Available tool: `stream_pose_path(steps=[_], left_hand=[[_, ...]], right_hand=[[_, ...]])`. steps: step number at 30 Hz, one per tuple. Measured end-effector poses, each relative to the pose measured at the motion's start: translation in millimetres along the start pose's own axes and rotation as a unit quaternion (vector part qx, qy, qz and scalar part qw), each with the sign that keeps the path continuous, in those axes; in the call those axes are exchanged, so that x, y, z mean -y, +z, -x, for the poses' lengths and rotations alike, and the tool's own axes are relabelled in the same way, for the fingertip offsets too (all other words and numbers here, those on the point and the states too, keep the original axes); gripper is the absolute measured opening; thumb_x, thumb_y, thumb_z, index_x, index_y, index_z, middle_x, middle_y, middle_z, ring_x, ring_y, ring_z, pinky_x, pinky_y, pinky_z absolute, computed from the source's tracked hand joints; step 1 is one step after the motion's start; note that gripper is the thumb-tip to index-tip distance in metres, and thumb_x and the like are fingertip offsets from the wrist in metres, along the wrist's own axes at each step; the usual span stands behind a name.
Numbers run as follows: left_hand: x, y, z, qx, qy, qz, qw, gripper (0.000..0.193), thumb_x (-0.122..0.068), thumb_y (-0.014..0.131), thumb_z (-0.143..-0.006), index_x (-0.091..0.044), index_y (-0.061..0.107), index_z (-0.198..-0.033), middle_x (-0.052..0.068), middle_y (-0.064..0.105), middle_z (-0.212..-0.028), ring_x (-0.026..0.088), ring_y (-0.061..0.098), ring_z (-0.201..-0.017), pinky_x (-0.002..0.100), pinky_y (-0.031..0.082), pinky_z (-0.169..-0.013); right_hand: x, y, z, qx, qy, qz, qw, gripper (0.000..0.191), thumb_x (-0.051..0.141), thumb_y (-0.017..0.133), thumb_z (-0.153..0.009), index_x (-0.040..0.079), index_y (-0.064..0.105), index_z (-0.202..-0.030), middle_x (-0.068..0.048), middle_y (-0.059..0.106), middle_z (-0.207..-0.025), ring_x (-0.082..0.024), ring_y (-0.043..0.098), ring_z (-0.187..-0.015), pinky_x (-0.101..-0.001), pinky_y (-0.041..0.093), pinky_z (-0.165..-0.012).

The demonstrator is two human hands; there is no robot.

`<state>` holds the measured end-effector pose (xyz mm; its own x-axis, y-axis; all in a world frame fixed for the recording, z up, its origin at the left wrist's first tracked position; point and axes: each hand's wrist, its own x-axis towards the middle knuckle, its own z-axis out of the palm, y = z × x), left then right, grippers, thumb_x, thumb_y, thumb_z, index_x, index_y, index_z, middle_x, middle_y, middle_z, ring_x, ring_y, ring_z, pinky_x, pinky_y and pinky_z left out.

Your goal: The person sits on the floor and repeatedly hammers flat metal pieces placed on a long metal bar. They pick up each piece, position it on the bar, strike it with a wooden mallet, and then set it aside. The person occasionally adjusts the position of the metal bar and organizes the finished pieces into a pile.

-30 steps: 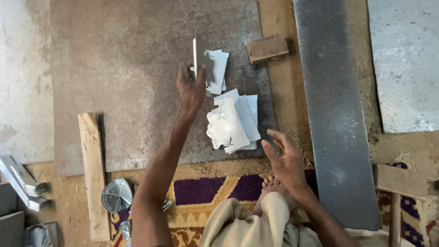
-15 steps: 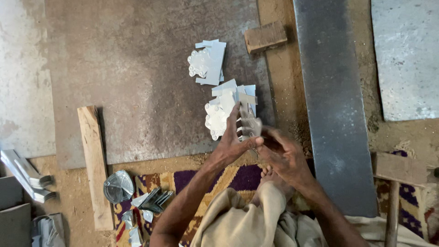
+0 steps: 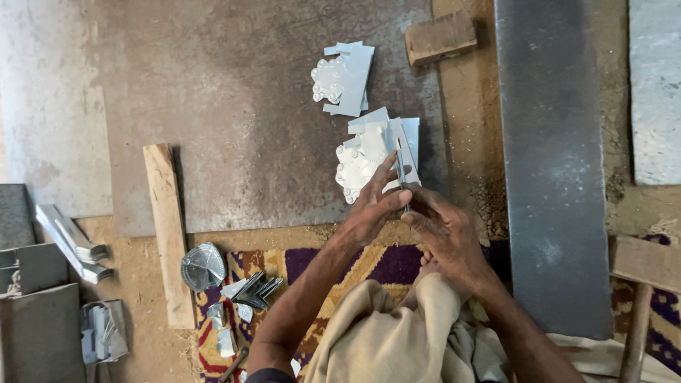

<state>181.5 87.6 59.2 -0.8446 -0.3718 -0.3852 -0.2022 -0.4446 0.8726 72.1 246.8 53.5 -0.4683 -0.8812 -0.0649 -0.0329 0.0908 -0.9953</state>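
Note:
My left hand (image 3: 370,210) and my right hand (image 3: 441,230) meet over the near edge of a rusty metal sheet (image 3: 227,106). Together they pinch a thin shiny metal piece (image 3: 400,164), which stands upright and shows edge-on. Just beyond the fingers lies a near pile of cut silvery pieces (image 3: 369,152) with scalloped edges. A second, similar pile (image 3: 343,76) lies farther away on the sheet. My beige-clad knee (image 3: 397,333) is below the hands.
A wooden block (image 3: 440,35) lies at the sheet's far right corner and a wooden plank (image 3: 169,234) at its left. A long dark steel plate (image 3: 550,163) runs along the right. Small metal offcuts (image 3: 252,287) and a round mesh part (image 3: 202,266) sit on a patterned rug (image 3: 319,259).
My left hand was stretched out at the far pile with a thin piece. It has drawn back to the near pile, and both hands now grip a piece there.

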Motion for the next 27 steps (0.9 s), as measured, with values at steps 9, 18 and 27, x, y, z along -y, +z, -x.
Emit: stream_pose_path(steps=[9, 18, 27], left_hand=[[20, -24, 0, 0.041, -0.006, 0.133, 0.990, 0.112, -0.043, 0.075, -0.082, -0.012, 0.011, -0.169, 0.025, 0.034, -0.158, 0.039, 0.042, -0.143, 0.059, 0.045, -0.113], [29, -78, 6, -0.066, 0.066, 0.262, 0.961, 0.080, -0.042, 0.079, -0.081, 0.004, 0.057, -0.143, 0.024, 0.063, -0.120, 0.035, 0.065, -0.109, 0.051, 0.061, -0.082], [69, -119, -23, -0.370, 0.042, -0.340, 0.864, 0.055, -0.037, 0.074, -0.083, -0.010, 0.063, -0.129, 0.012, 0.070, -0.098, 0.024, 0.068, -0.087, 0.039, 0.057, -0.068]], right_hand=[[-6, 1, 1, -0.021, 0.102, 0.016, 0.994, 0.055, 0.046, 0.055, -0.102, 0.010, 0.064, -0.143, -0.015, 0.079, -0.103, -0.023, 0.074, -0.059, -0.0347, 0.058, -0.053], [-8, -20, -1, -0.272, 0.054, 0.085, 0.957, 0.038, 0.031, 0.047, -0.116, -0.001, 0.068, -0.112, -0.014, 0.073, -0.090, -0.015, 0.070, -0.071, -0.0308, 0.055, -0.058], [-27, -23, -18, -0.281, -0.118, 0.217, 0.927, 0.043, 0.036, 0.047, -0.117, 0.001, 0.072, -0.111, -0.007, 0.071, -0.086, -0.009, 0.063, -0.058, -0.0272, 0.045, -0.045]])
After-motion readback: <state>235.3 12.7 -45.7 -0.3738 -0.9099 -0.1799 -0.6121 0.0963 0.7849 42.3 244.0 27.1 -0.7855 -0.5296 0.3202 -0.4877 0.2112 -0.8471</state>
